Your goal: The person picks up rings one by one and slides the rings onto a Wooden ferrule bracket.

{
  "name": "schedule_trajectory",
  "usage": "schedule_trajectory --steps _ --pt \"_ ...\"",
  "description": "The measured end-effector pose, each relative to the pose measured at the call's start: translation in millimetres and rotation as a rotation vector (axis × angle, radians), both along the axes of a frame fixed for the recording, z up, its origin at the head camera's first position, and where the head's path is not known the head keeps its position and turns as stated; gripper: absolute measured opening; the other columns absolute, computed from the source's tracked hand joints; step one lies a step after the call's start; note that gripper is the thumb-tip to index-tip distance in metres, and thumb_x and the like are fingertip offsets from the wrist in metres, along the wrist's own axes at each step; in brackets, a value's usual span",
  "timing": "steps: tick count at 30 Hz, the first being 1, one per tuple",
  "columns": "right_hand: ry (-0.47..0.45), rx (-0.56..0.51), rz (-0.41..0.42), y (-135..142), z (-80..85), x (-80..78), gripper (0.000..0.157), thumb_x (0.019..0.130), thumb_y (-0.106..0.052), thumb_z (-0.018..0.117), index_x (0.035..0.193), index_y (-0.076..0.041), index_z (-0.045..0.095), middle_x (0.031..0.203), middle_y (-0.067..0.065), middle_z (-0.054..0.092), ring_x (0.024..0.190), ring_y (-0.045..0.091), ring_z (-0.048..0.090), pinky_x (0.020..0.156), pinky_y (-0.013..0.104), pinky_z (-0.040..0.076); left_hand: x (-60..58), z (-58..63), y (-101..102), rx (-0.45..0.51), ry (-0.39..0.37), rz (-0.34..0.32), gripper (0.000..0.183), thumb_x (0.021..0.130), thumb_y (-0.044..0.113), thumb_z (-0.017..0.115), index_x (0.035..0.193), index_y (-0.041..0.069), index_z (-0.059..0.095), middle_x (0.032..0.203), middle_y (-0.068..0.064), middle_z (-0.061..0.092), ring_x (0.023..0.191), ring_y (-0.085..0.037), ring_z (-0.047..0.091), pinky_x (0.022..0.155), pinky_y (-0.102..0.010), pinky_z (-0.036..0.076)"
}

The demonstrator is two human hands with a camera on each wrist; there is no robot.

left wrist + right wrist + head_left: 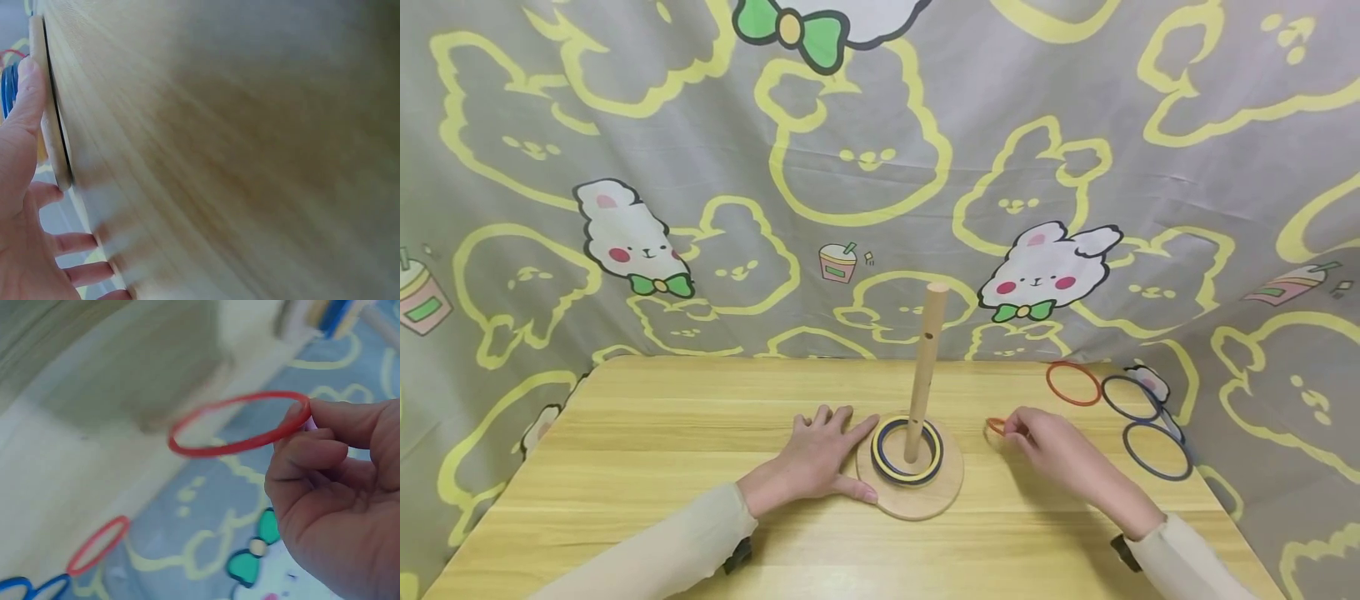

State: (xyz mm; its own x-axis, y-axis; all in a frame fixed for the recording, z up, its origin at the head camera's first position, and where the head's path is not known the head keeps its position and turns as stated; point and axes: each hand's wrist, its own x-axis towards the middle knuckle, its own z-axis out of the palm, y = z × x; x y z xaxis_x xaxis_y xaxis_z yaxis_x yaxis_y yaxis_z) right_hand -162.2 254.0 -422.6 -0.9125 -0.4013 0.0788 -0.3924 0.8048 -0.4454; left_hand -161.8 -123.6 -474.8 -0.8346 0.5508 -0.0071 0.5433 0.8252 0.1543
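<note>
Thumb and index finger of my left hand [816, 458] are spread along the left edge of a round wooden base [919, 505], the other fingers reaching out over the table. The left wrist view shows the thumb lying over the base's rim. From the base rises a wooden post [928, 358]. Yellow and dark blue rings [881, 471] lie stacked around its foot. My right hand [1060, 454], to the right of the base, pinches a red ring [219, 450] between thumb and fingertips. The ring is tilted and sticks out from the fingers towards the post.
Another red ring [1049, 385] lies at the back right of the wooden table [700, 417]. Close to it are two dark blue rings [1105, 396] near the right edge. A grey curtain [715, 150] with bear and rabbit drawings hangs behind the table and along its sides.
</note>
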Motion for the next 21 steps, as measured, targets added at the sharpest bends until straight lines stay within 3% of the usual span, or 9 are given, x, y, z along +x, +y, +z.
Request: schedule_trajectory --steps 6,13,21 --pt "0.026 -0.019 0.098 -8 23.9 26.3 0.004 0.105 -0.010 0.075 0.101 -0.012 0.074 0.090 -0.011 0.067 0.076 0.003 0.054 0.067 0.031 0.051 -0.2 1.6 0 -0.007 0.005 -0.004 0.118 0.077 0.088 0.074 0.169 0.019 0.045 0.154 -0.024 0.050 0.122 -0.040 0.051 0.084 -0.061 0.045" --pt "-0.003 -0.114 0.224 -26 49.4 58.7 0.008 0.107 -0.011 0.072 0.109 -0.018 0.076 0.096 -0.019 0.066 0.079 0.001 0.055 0.068 0.028 0.051 0.4 3.3 1 -0.009 -0.001 -0.005 0.117 0.077 0.088 0.072 0.169 0.020 0.046 0.154 -0.024 0.050 0.122 -0.040 0.052 0.084 -0.061 0.046" --pt "0.018 -0.231 0.280 -51 90.1 86.0 0.021 0.110 -0.012 0.068 0.130 -0.014 0.073 0.077 -0.021 0.053 0.063 -0.002 0.052 0.055 0.024 0.048 0.4 2.9 1 0.001 -0.002 -0.004 0.117 0.078 0.087 0.074 0.169 0.020 0.046 0.154 -0.025 0.050 0.123 -0.042 0.052 0.084 -0.061 0.046"
